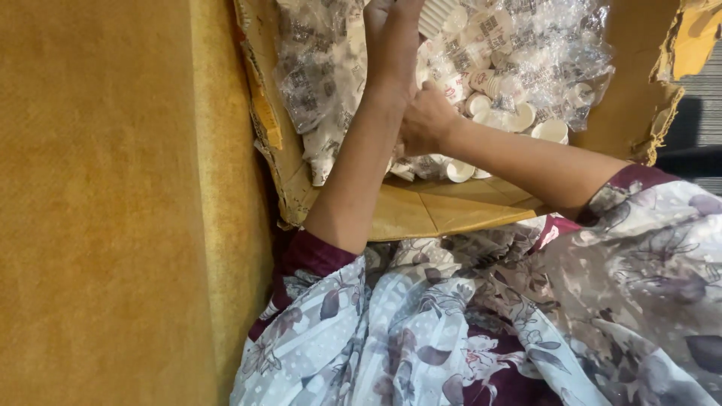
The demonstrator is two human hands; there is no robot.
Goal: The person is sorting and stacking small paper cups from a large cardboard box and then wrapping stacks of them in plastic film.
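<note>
A torn cardboard box (pixel 421 214) holds clear printed plastic bags (pixel 323 68) and several small white paper cups (pixel 519 116). My left hand (pixel 391 37) reaches to the top edge of the view, its fingers closed around a stack of ribbed white cups (pixel 440 15); the fingertips are cut off by the frame. My right hand (pixel 425 120) is curled into a fist beside my left wrist, pinching the plastic bag over the loose cups. What lies under its fingers is hidden.
A mustard-yellow cushioned surface (pixel 113 203) fills the left side. The box's ragged right wall (pixel 662 113) stands at the far right. My lap in floral patterned cloth (pixel 489 323) fills the bottom of the view.
</note>
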